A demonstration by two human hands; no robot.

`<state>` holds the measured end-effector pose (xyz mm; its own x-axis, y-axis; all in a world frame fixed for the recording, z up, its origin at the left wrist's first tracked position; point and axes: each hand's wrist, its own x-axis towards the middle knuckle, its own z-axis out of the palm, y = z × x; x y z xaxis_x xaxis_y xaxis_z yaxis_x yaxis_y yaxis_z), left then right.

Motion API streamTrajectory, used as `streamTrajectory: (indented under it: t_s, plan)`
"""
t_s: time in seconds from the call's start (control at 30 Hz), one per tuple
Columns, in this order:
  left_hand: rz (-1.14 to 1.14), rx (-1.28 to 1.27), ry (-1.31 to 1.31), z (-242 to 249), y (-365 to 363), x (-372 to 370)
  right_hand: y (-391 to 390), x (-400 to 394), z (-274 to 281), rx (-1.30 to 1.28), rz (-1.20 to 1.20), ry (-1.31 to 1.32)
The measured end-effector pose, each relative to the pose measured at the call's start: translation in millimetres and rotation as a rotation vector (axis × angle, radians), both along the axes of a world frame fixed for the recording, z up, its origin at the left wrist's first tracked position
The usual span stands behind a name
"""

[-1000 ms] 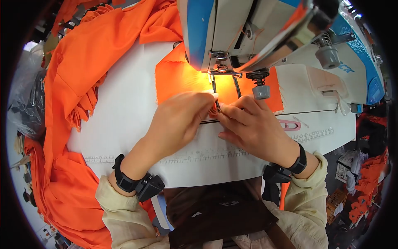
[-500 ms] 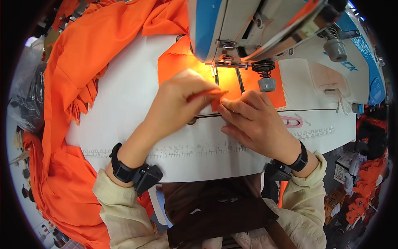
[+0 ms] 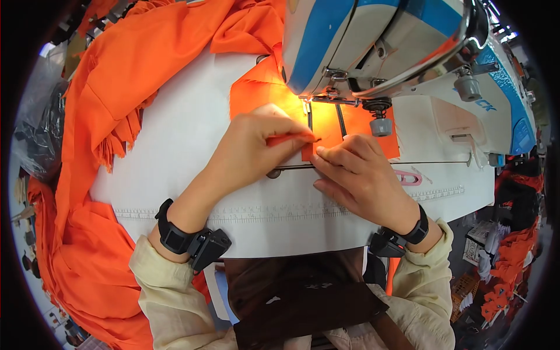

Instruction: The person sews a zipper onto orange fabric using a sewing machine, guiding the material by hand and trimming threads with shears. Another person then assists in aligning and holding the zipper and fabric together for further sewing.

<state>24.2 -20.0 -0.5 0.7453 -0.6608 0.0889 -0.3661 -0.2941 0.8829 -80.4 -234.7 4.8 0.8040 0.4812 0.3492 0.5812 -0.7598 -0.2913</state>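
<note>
Cloth (image 3: 325, 121) front flatter than a second ago. Left hand (image 3: 259, 142) pinches some; right hand (image 3: 363, 176) curled, hold unclear. Likely light, limp; grip edges.

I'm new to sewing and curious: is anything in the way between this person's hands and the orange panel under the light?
Nothing visible: the left hand pinches orange fabric at the near edge of the orange panel, and the right hand rests there too. The sewing machine overhangs the panel beyond both hands.
</note>
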Motion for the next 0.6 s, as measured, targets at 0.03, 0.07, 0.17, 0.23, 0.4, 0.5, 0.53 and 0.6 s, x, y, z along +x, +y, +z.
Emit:
streamTrajectory:
  t_s: [0.03,0.07,0.17,0.23,0.4,0.5,0.53,0.6]
  plan:
    - [-0.059,-0.023,-0.167,-3,1,0,0,0,0,0.009,0.005,-0.013]
    - [-0.119,-0.046,-0.334,-5,2,0,-1,-1,-1,0.008,0.000,-0.019]
    - [-0.191,0.037,-0.629,-8,2,-7,-2,-2,-1,0.039,0.004,-0.040]
    - [-0.200,0.101,-0.810,-6,1,-16,-1,-2,0,0.042,-0.001,-0.038]
    - [-0.221,0.142,-0.796,-5,3,-21,-2,-1,0,0.108,-0.013,-0.042]
    - [-0.242,0.148,-0.763,-3,4,-21,-5,1,-1,0.180,-0.031,-0.046]
    - [-0.251,0.163,-0.755,-2,4,-22,-6,2,-1,0.207,-0.036,-0.053]
    - [-0.260,0.155,-0.750,-2,4,-20,-7,3,-3,0.264,-0.068,-0.064]
